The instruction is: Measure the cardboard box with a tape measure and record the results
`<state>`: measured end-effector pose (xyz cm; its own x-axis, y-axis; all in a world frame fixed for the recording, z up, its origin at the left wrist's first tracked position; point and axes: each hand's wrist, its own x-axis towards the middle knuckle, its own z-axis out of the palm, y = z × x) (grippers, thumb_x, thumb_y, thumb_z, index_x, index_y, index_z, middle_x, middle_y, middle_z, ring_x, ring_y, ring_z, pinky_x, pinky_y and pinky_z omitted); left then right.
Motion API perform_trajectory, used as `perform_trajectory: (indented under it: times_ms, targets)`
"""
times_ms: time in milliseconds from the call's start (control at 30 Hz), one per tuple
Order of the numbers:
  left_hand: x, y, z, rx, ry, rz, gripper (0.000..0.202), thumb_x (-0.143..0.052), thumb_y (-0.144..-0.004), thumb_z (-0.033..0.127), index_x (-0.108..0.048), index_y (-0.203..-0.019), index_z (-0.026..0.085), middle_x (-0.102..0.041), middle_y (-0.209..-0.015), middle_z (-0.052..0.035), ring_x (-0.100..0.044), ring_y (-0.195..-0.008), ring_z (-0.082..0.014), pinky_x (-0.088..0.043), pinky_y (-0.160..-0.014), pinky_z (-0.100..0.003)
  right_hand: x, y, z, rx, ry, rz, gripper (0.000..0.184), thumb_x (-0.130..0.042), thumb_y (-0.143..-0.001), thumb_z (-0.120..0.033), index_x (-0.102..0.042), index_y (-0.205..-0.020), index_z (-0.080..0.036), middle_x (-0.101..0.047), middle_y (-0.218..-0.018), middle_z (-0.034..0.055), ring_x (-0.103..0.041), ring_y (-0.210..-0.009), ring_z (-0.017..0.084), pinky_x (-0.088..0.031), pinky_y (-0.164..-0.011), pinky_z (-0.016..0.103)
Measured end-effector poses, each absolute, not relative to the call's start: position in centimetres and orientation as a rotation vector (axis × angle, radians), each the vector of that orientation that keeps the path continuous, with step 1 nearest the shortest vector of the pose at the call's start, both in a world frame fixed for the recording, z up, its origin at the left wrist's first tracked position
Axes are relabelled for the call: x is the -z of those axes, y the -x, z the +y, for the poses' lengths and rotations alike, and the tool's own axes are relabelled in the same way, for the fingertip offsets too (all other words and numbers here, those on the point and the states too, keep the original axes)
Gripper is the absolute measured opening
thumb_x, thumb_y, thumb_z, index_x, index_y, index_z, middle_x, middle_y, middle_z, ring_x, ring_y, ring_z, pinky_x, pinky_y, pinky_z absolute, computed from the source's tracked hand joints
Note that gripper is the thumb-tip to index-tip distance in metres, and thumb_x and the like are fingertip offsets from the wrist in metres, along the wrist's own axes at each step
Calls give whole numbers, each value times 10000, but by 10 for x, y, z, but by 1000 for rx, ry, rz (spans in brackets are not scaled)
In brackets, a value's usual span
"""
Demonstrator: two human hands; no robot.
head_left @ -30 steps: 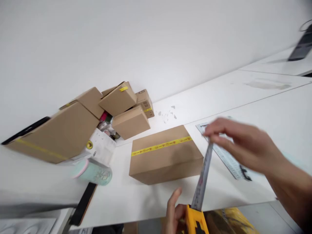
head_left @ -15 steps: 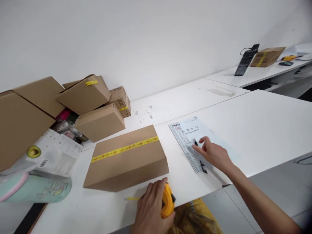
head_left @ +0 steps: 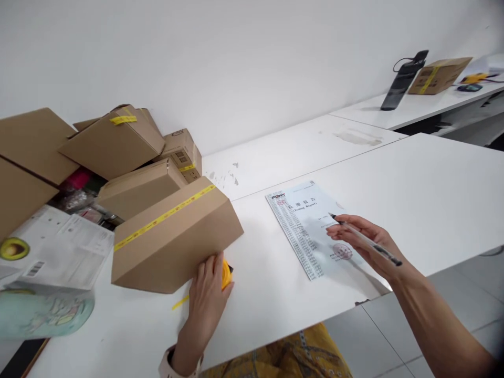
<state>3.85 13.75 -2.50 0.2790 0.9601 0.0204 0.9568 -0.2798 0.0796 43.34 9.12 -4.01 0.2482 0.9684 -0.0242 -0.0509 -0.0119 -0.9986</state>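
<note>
My left hand [head_left: 207,294] is closed around a yellow tape measure [head_left: 226,274], with its fingertips against the lower front of a cardboard box [head_left: 181,249]. A short yellow strip of blade [head_left: 180,302] shows to the left of that hand. The box has yellow printed tape along its top and stands at an angle on the white table. Over a light blue report booklet [head_left: 297,220], my right hand [head_left: 376,231] holds a clear pen [head_left: 389,257] with a black tip. The booklet lies flat, its cover partly hidden by the hand.
Several cardboard boxes [head_left: 114,142] are piled at the back left, beside a white carton [head_left: 59,247] and a pale green bottle [head_left: 51,315]. A dark water bottle [head_left: 401,84] and a taped box [head_left: 441,76] stand on the far right table. The table's front edge [head_left: 291,332] runs below my hands.
My right hand has picked the pen up off the booklet. My left hand has moved left with the tape measure to the box, which is now turned and further left in view.
</note>
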Motion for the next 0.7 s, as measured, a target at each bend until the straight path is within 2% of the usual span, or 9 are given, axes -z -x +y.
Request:
perform_trajectory:
  times_ms: [100, 167, 200, 267, 333, 400, 467, 533, 700]
  targets:
    - [30, -70, 125, -295, -2558, 1801, 550, -485, -1001, 280, -460, -1515, 86, -467, -1570, -235, -417, -1448, -409, -304, -1204, -590, 43, -420, 89, -955, 1419, -1013, 334, -751, -860, -563, -645, -986, -273, -753, -866, 52, -700, -834, 248, -550, -749, 381]
    - [39, -108, 102, -541, -2655, 1442, 542, -534, -990, 286, -495, -1499, 102, -525, -1540, -213, -433, -1460, -376, -331, -1219, -558, 45, -410, 92, -915, 1475, -1024, 382, -600, -945, -632, -589, -854, -261, -643, -681, 3, -613, -668, 195, -503, -676, 349]
    - [46, -129, 89, -532, -2692, 1138, 596, -596, -958, 314, -495, -1500, 90, -537, -1534, -214, -443, -1457, -378, -367, -1208, -548, 47, -406, 95, -913, 1493, -1022, 432, -502, -982, -661, -585, -848, -260, -595, -633, -13, -574, -624, 182, -490, -670, 347]
    - [60, -171, 67, -391, -2680, 831, 872, -738, -856, 437, -413, -1535, -1, -426, -1599, -271, -349, -1507, -446, -406, -1188, -581, 49, -399, 100, -974, 1500, -1027, 507, -368, -1014, -690, -638, -979, -262, -624, -679, -1, -599, -679, 196, -499, -728, 364]
    - [70, -202, 57, -325, -2689, 733, 1042, -798, -805, 459, -308, -1562, -65, -294, -1642, -312, -235, -1549, -458, -368, -1220, -586, 50, -396, 103, -1075, 1483, -1047, 522, -452, -978, -706, -661, -1149, -259, -714, -869, 50, -655, -847, 235, -510, -795, 386]
    - [76, -218, 60, -269, -2723, 719, 1095, -823, -792, 424, -251, -1565, -100, -224, -1648, -339, -130, -1567, -455, -271, -1269, -588, 52, -395, 104, -1139, 1497, -1084, 495, -628, -892, -690, -693, -1105, -248, -723, -973, 74, -650, -899, 252, -509, -769, 375]
    - [76, -222, 69, -210, -2758, 706, 1093, -836, -784, 376, -243, -1562, -112, -211, -1642, -352, -78, -1564, -464, -196, -1288, -600, 54, -395, 104, -1130, 1538, -1117, 428, -690, -860, -663, -678, -888, -237, -668, -845, 38, -591, -755, 209, -471, -662, 339]
    - [76, -219, 78, -182, -2771, 699, 1058, -822, -797, 359, -258, -1558, -111, -210, -1634, -367, -84, -1557, -475, -201, -1283, -611, 56, -396, 102, -1079, 1583, -1138, 445, -635, -910, -652, -589, -760, -235, -555, -706, -8, -481, -632, 163, -406, -583, 313]
    - [77, -214, 81, -232, -2823, 733, 958, -683, -900, 478, -282, -1547, -103, -256, -1612, -399, -160, -1557, -458, -299, -1250, -582, 60, -393, 98, -984, 1580, -1134, 368, -621, -940, -608, -575, -891, -247, -572, -777, -4, -496, -671, 164, -419, -602, 306]
